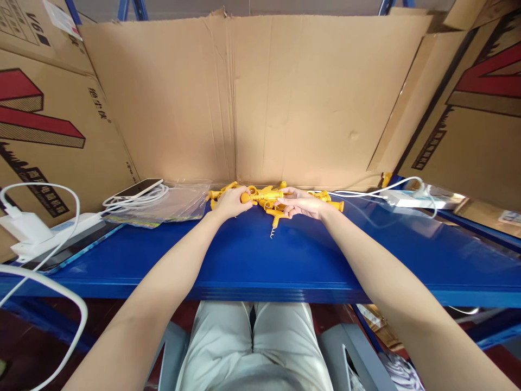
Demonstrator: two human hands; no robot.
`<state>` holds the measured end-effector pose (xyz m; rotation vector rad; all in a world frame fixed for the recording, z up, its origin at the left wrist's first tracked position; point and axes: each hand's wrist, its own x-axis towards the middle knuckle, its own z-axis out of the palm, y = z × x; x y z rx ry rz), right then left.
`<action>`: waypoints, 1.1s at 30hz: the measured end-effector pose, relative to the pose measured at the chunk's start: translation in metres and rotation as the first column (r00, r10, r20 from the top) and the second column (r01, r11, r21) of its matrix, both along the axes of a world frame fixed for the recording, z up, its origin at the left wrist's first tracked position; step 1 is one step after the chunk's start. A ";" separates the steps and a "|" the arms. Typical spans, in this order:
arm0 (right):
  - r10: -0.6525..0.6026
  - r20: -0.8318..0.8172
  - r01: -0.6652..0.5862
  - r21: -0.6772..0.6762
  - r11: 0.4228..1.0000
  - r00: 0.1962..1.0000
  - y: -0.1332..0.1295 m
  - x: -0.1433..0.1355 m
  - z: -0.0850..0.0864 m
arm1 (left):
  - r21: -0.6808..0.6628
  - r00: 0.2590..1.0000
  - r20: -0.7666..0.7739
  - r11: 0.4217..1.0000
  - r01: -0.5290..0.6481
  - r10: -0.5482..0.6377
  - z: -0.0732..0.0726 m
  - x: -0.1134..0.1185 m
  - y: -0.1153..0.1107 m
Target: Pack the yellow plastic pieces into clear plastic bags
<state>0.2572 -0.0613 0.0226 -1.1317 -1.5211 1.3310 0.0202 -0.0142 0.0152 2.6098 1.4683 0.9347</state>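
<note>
Both bare hands work over a heap of glossy yellow plastic corkscrew parts (268,205) at the back of a blue metal shelf (264,260), close to the foot of a tall brown cardboard panel (325,98). The left hand (231,203) has its thumb and fingers closed around a round-ended yellow piece (246,197) (only the end shows past the fingers). The right hand (302,204) has its fingers bent at a ribbed yellow cylinder (272,196); whether they grip it or merely touch it, I cannot tell. Just below, between the hands, a yellow T-shaped handle with a silvery metal spiral (275,221) lies with its spiral pointing toward the person. More of the parts lie on both outer sides of the hands, partly hidden by them.

Left of the heap, a flat clear plastic bag (185,202) rests beside a coiled white cable (142,202) and a white-edged phone (140,188). Far to the right sits a flat white box-shaped object (415,199) (a white cord runs to it).
</note>
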 end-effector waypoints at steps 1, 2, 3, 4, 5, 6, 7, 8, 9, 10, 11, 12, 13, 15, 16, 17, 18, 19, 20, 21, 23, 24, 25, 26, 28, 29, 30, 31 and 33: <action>-0.006 -0.013 0.006 0.014 1.000 1.000 0.000 0.000 0.000 | 0.000 1.000 0.000 1.000 -0.003 0.003 0.000 0.000 -0.001; -0.019 -0.018 0.020 0.025 0.999 1.000 0.000 -0.001 -0.001 | 0.004 1.000 0.000 1.000 -0.005 0.005 0.001 0.001 -0.001; -0.034 -0.016 0.034 0.031 0.999 0.999 0.001 -0.001 -0.002 | 0.011 1.000 0.000 1.000 -0.006 0.006 0.001 0.001 -0.002; -0.047 -0.011 0.048 0.038 0.998 0.999 0.002 -0.002 -0.003 | 0.020 1.000 0.000 1.000 -0.005 0.005 0.001 0.001 -0.003; -0.057 -0.003 0.057 0.047 0.997 0.998 0.003 -0.002 -0.004 | 0.031 1.000 0.000 1.000 -0.003 0.003 0.001 0.001 -0.004; -0.068 0.007 0.067 0.060 0.996 0.998 0.005 -0.003 -0.004 | 0.041 1.000 0.000 0.999 -0.001 0.001 0.002 0.002 -0.004; -0.080 0.016 0.079 0.072 0.994 0.997 0.006 -0.004 -0.005 | 0.052 1.000 0.000 0.999 0.003 -0.003 0.002 0.002 -0.005; -0.099 0.024 0.097 0.080 0.992 0.995 0.006 -0.005 -0.005 | 0.061 1.000 0.000 0.998 0.005 -0.005 0.002 0.002 -0.006; -0.121 0.030 0.119 0.082 0.990 0.992 0.007 -0.006 -0.004 | 0.070 1.000 0.001 0.998 0.005 -0.005 0.002 0.003 -0.006; -0.146 0.036 0.143 0.076 0.987 0.989 0.007 -0.007 -0.004 | 0.077 1.000 0.001 0.997 0.006 -0.006 0.002 0.003 -0.006; -0.170 0.044 0.167 0.065 0.984 0.984 0.007 -0.008 -0.003 | 0.083 1.000 0.000 0.997 0.006 -0.006 0.002 0.003 -0.006; -0.192 0.054 0.189 0.052 0.981 0.980 0.006 -0.010 -0.002 | 0.087 1.000 -0.003 0.996 0.006 -0.006 0.002 0.004 -0.006; -0.208 0.066 0.206 0.041 0.978 0.976 0.006 -0.011 -0.001 | 0.090 1.000 -0.005 0.996 0.008 -0.007 0.001 0.004 -0.006; -0.225 0.090 0.223 0.024 0.974 0.970 0.006 -0.012 -0.001 | 0.092 1.000 -0.013 0.996 0.011 -0.010 0.001 0.004 -0.006; -0.227 0.101 0.226 0.017 0.974 0.969 0.006 -0.013 -0.001 | 0.091 1.000 -0.017 0.996 0.010 -0.009 0.001 0.004 -0.006; -0.225 0.111 0.225 0.013 0.974 0.968 0.006 -0.013 -0.001 | 0.087 1.000 -0.020 0.996 0.007 -0.005 0.001 0.004 -0.006; -0.221 0.121 0.221 0.013 0.975 0.968 0.007 -0.012 -0.001 | 0.082 1.000 -0.022 0.997 0.002 0.000 0.002 0.004 -0.006; -0.214 0.131 0.214 0.016 0.977 0.968 0.007 -0.012 -0.002 | 0.077 1.000 -0.024 0.997 -0.005 0.007 0.002 0.004 -0.006; -0.208 0.141 0.207 0.020 0.978 0.968 0.008 -0.011 -0.002 | 0.072 1.000 -0.025 0.997 -0.012 0.014 0.002 0.004 -0.006; -0.204 0.150 0.203 0.025 0.979 0.967 0.008 -0.011 -0.003 | 0.069 0.999 -0.026 0.997 -0.019 0.021 0.002 0.004 -0.006; -0.193 0.165 0.191 0.026 0.981 0.967 0.008 -0.010 -0.003 | 0.069 0.999 -0.033 0.997 -0.032 0.034 0.003 0.004 -0.006; -0.183 0.175 0.182 0.021 0.983 0.967 0.008 -0.009 -0.003 | 0.072 0.998 -0.040 0.997 -0.038 0.041 0.003 0.004 -0.006; -0.170 0.185 0.170 0.014 0.985 0.968 0.008 -0.008 -0.002 | 0.078 0.998 -0.046 0.996 -0.042 0.045 0.003 0.004 -0.006; -0.153 0.196 0.155 0.006 0.988 0.969 0.007 -0.008 -0.001 | 0.086 0.997 -0.052 0.995 -0.044 0.049 0.003 0.003 -0.006; -0.123 0.211 0.128 -0.008 0.992 0.970 0.006 -0.006 0.000 | 0.104 0.997 -0.057 0.993 -0.049 0.055 0.002 0.003 -0.005; -0.115 0.214 0.120 -0.008 0.993 0.970 0.005 -0.005 0.001 | 0.111 0.997 -0.057 0.993 -0.050 0.057 0.002 0.003 -0.005; -0.110 0.212 0.113 -0.003 0.994 0.971 0.004 -0.004 0.001 | 0.115 0.997 -0.057 0.992 -0.052 0.059 0.002 0.003 -0.005; -0.104 0.207 0.104 0.007 0.995 0.973 0.003 -0.003 0.002 | 0.116 0.997 -0.056 0.992 -0.055 0.062 0.002 0.002 -0.005; -0.086 0.187 0.080 0.038 0.996 0.979 0.002 -0.001 0.002 | 0.118 0.996 -0.057 0.991 -0.062 0.069 0.002 0.002 -0.005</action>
